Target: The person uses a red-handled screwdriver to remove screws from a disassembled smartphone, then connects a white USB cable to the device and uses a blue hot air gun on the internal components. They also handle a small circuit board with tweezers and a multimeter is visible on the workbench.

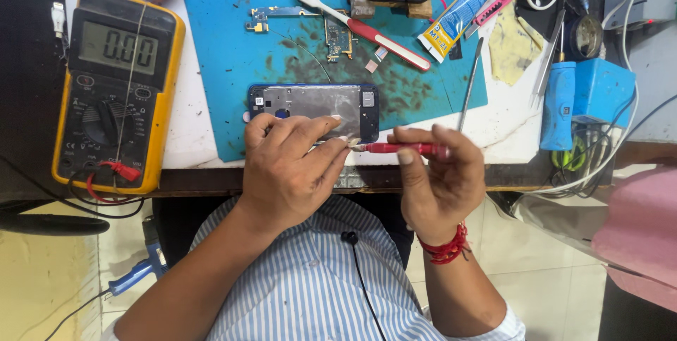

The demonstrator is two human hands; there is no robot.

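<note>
An opened phone frame (314, 103) with a dark blue rim lies on the blue work mat (233, 52) at the bench's front edge. My left hand (289, 168) rests on its lower edge, fingers pressing it down. My right hand (437, 179) grips a slim red tool (398, 148) whose tip points left and meets the phone's lower right corner beside my left fingertips.
A yellow multimeter (116, 87) with red lead sits at left. On the mat lie a circuit board (337, 36), a white and red brush (367, 29) and a glue tube (458, 13). Tweezers (469, 83), a blue device (585, 98) and cables crowd the right.
</note>
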